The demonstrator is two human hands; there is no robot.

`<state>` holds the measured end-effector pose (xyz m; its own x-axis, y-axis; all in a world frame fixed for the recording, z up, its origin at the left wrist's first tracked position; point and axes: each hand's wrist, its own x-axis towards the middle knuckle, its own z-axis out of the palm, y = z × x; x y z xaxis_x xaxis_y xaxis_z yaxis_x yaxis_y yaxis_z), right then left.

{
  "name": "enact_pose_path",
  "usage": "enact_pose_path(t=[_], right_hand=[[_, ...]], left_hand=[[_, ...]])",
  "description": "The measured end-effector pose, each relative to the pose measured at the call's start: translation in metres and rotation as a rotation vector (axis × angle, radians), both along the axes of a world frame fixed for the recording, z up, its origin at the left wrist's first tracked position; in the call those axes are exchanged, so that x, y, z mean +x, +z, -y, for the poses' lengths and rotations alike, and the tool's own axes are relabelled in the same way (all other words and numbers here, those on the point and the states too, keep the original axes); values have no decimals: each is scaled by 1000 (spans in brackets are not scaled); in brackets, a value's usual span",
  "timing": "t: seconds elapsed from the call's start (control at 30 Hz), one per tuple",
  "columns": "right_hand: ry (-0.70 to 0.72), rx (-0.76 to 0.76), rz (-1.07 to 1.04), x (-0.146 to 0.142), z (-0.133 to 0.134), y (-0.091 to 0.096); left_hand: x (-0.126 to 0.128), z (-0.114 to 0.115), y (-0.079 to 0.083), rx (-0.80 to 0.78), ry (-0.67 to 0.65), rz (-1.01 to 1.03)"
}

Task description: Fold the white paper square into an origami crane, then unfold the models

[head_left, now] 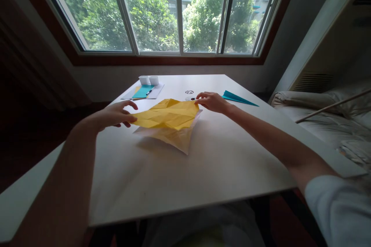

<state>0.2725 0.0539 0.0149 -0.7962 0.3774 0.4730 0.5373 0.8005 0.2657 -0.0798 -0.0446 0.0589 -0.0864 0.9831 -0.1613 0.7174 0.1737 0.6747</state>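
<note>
A creased yellow sheet of paper (171,114) is stretched between my two hands above the table. My left hand (113,115) pinches its left corner between thumb and fingers. At the far right corner, the fingertips of my right hand (210,101) are closed on the paper. Beneath the yellow sheet is a white sheet of paper (174,137), its near corner pointing toward me. Whether the white sheet is also gripped, I cannot tell.
On the white table (203,177), a folded blue paper plane (237,98) lies to the right. At the back left are two white containers (149,80), blue paper (143,91) and a pen (150,91). A round emblem (189,92) shows beyond my hands. A window (179,15) is behind.
</note>
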Motion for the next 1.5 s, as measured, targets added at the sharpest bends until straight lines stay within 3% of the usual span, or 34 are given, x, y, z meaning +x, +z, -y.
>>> enact_pose_path(t=[0.13,0.33,0.5,0.67,0.73,0.83,0.87,0.93,1.0,1.1,1.27,1.37,1.5], right_hand=[[-59,-16,70,0,-14,-8],[-16,-73,102,2,-12,-22],[8,-148,164,0,-6,-28],[13,-254,189,-2,-5,-36],[8,-289,163,-2,-4,-37],[-4,-357,117,-5,-5,-38],[-6,-386,105,-5,-6,-38],[-18,-447,89,-2,-11,-36],[-98,-489,60,8,-19,-33],[-483,-486,-84,41,-37,-27],[-910,-489,-221,117,-59,-27],[-1074,-554,-266,147,-63,-33],[-1146,-624,-299,157,-63,-39]], left_hand=[[17,2,0,-123,-100,6],[21,-6,-14,-234,-188,-57],[24,-17,-30,-76,-231,-383],[59,-12,-39,127,-124,-748],[74,-8,-43,191,-243,-722],[91,-6,-53,202,-558,-473],[95,-5,-57,198,-616,-401],[101,-4,-64,222,-608,-338],[104,-3,-71,188,-549,-354],[105,-1,-76,86,-471,-378],[101,-1,-77,38,-413,-353],[100,-5,-78,27,-387,-373],[98,-13,-81,8,-270,-481]])
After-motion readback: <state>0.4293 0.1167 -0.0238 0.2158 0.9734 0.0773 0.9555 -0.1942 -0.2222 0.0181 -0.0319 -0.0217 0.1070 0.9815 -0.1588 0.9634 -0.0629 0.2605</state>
